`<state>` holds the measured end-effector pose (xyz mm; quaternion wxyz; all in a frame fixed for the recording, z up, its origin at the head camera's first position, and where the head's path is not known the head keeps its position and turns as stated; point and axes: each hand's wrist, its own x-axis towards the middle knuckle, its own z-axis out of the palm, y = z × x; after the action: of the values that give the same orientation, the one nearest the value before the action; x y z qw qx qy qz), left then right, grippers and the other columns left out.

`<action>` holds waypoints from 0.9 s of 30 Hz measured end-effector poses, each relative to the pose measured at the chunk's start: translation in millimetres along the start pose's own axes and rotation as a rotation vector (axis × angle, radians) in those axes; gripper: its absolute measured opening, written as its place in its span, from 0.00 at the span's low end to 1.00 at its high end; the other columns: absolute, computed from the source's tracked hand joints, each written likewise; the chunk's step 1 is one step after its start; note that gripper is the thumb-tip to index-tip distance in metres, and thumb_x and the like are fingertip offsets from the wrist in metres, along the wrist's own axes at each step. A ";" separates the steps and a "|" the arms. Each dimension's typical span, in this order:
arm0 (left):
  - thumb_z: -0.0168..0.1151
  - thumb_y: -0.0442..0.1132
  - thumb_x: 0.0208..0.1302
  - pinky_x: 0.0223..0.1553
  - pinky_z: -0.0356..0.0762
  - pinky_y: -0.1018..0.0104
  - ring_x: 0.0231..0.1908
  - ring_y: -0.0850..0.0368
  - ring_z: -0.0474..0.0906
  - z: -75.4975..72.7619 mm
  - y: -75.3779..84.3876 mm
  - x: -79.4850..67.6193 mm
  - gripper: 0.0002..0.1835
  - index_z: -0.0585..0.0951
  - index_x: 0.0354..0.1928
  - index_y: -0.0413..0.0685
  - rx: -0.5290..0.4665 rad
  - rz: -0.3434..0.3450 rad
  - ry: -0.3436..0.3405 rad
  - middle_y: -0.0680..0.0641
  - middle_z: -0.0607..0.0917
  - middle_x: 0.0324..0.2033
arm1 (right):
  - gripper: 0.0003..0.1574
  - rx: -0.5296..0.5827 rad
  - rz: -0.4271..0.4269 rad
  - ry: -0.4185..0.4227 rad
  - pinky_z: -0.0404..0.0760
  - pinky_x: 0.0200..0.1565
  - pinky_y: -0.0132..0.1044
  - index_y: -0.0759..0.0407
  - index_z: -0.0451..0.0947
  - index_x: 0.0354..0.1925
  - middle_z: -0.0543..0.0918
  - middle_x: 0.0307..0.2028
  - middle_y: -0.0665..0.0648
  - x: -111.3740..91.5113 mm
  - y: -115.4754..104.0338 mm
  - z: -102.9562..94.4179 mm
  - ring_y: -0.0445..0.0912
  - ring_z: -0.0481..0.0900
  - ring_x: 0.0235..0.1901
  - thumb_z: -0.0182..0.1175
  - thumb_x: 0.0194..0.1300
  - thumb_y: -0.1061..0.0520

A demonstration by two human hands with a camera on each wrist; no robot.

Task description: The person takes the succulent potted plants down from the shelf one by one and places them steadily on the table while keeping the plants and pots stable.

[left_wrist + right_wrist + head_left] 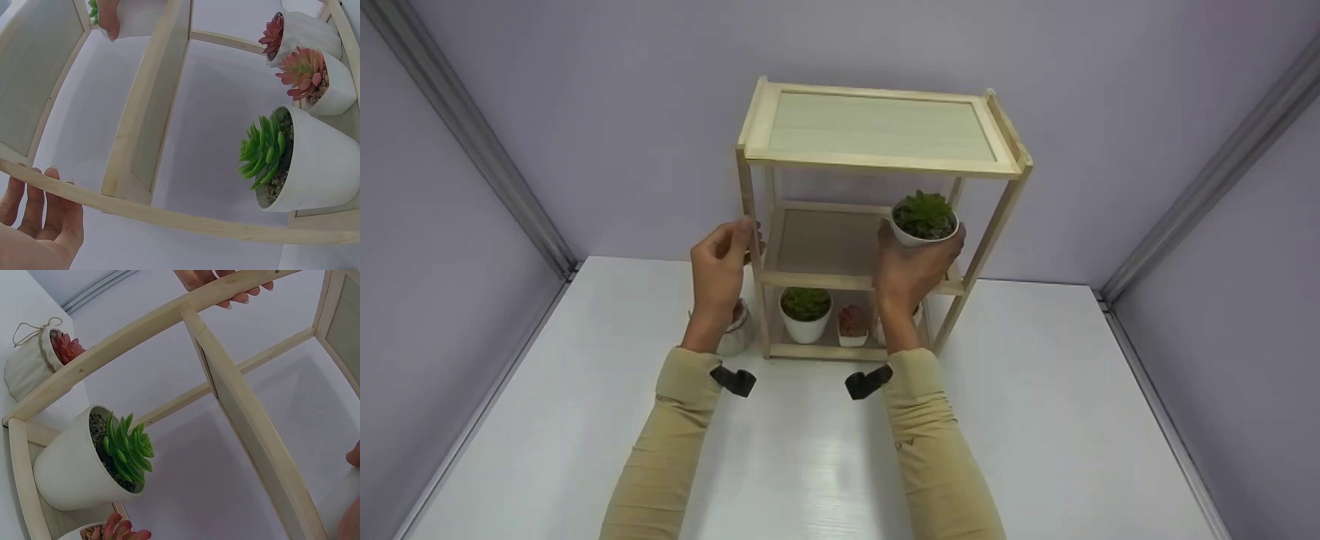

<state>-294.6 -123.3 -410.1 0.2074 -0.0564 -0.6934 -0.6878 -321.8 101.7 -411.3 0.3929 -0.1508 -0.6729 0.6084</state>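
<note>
Clipping the wooden rack's top edge point(885, 166) could tip the potted green succulent point(925, 217) the right hand point(911, 271) grips, while the left hand point(720, 262) clasps the rack's left post point(746, 184).

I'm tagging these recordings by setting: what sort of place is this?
Probably a recording booth or similar staged workspace, though I can't be certain. Plain pale walls meet at metal rails, enclosing a white surface on which a small wooden shelf stands.
</note>
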 end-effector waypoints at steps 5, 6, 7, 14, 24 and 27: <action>0.57 0.49 0.80 0.54 0.84 0.64 0.48 0.53 0.86 0.3 0.2 -0.2 0.16 0.89 0.51 0.47 -0.005 0.005 0.003 0.55 0.90 0.41 | 0.66 0.010 -0.007 0.013 0.74 0.70 0.58 0.63 0.48 0.81 0.65 0.73 0.66 -1.0 -1.9 1.2 0.59 0.70 0.72 0.77 0.59 0.52; 0.58 0.49 0.80 0.54 0.84 0.64 0.48 0.53 0.87 0.5 0.3 -0.2 0.16 0.89 0.51 0.47 -0.005 0.006 0.005 0.54 0.90 0.41 | 0.66 0.013 -0.009 0.015 0.74 0.70 0.58 0.63 0.48 0.81 0.65 0.73 0.66 -1.3 -2.0 1.5 0.59 0.70 0.72 0.77 0.59 0.53; 0.58 0.49 0.80 0.53 0.85 0.65 0.48 0.53 0.87 0.6 0.5 -0.3 0.16 0.89 0.51 0.48 -0.006 0.006 0.008 0.54 0.90 0.41 | 0.66 0.018 -0.013 0.016 0.74 0.70 0.58 0.64 0.48 0.81 0.65 0.73 0.66 -1.5 -2.0 1.7 0.59 0.70 0.72 0.77 0.59 0.53; 0.58 0.48 0.80 0.53 0.84 0.65 0.47 0.56 0.86 1.4 0.1 0.0 0.19 0.88 0.53 0.41 -0.010 -0.008 0.016 0.54 0.89 0.41 | 0.64 0.033 -0.038 0.025 0.74 0.71 0.56 0.65 0.49 0.80 0.66 0.72 0.66 -2.3 -2.8 1.4 0.58 0.71 0.72 0.77 0.59 0.53; 0.59 0.46 0.80 0.52 0.86 0.65 0.46 0.45 0.88 2.3 1.3 0.0 0.17 0.88 0.50 0.40 -0.013 0.000 0.021 0.37 0.90 0.43 | 0.63 0.032 -0.052 0.050 0.74 0.69 0.57 0.64 0.51 0.79 0.68 0.70 0.66 -1.6 -10.6 -0.2 0.59 0.70 0.71 0.78 0.57 0.55; 0.58 0.46 0.80 0.52 0.86 0.65 0.46 0.47 0.88 2.6 0.9 -0.1 0.17 0.88 0.50 0.41 -0.010 0.002 0.023 0.39 0.90 0.43 | 0.63 0.023 -0.065 0.073 0.74 0.69 0.56 0.65 0.53 0.78 0.69 0.70 0.66 -0.8 -14.4 -1.7 0.58 0.70 0.70 0.78 0.55 0.55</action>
<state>-294.7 -120.8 -409.2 0.2159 -0.0503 -0.6872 -0.6918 -316.1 99.2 -398.2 0.4385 -0.1467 -0.6555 0.5971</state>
